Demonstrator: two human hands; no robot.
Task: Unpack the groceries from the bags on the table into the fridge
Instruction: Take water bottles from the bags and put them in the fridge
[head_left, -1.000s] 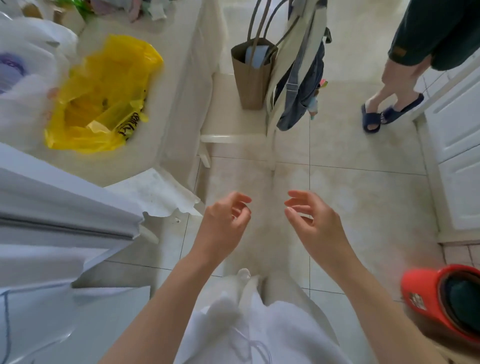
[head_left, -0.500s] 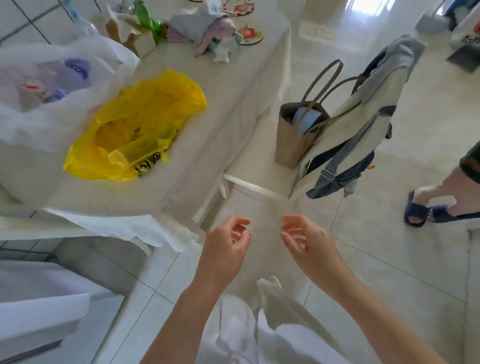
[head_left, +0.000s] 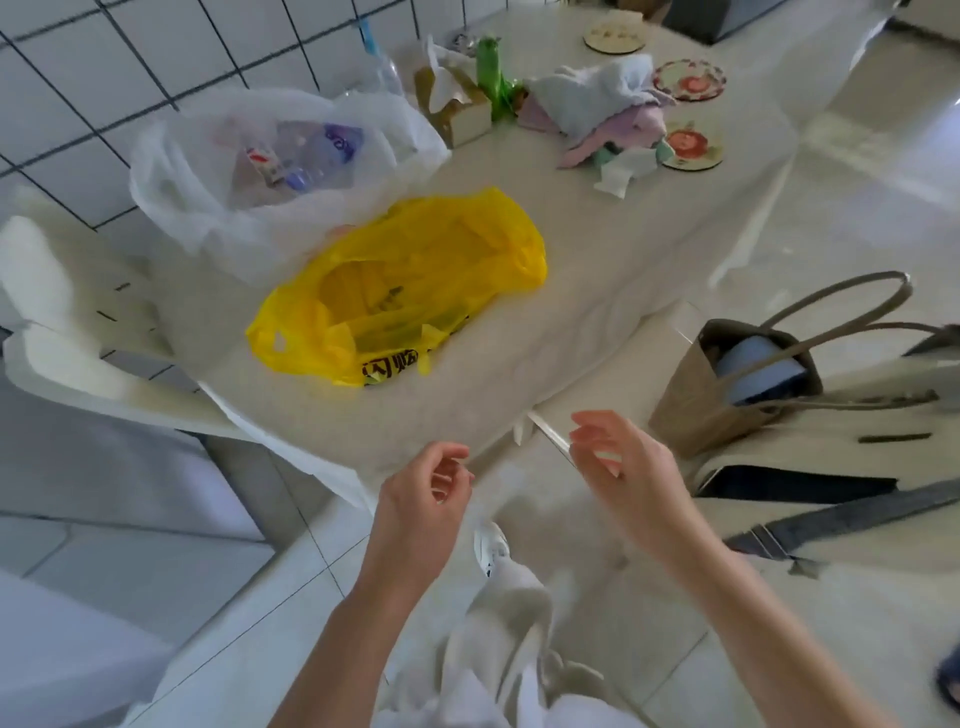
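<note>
A yellow plastic bag (head_left: 400, 291) lies flat on the table (head_left: 597, 270), its mouth toward me. Behind it stands a white translucent bag (head_left: 260, 171) with bottles and packets showing through. My left hand (head_left: 421, 499) and my right hand (head_left: 623, 467) hover in front of the table's near edge, below the yellow bag, fingers loosely curled and holding nothing. Neither hand touches a bag.
A brown tote bag (head_left: 727, 384) sits on a white chair (head_left: 613, 389) at the table's right, with a cloth bag (head_left: 831, 493) hanging by it. Crumpled cloths (head_left: 608, 109), a tissue box (head_left: 457, 104) and coasters (head_left: 691, 140) lie at the table's far end. A white appliance edge (head_left: 78, 597) is at the lower left.
My view has swung up and left from the floor toward the table, which now fills the frame. Both hands have risen closer to the table edge, still empty.
</note>
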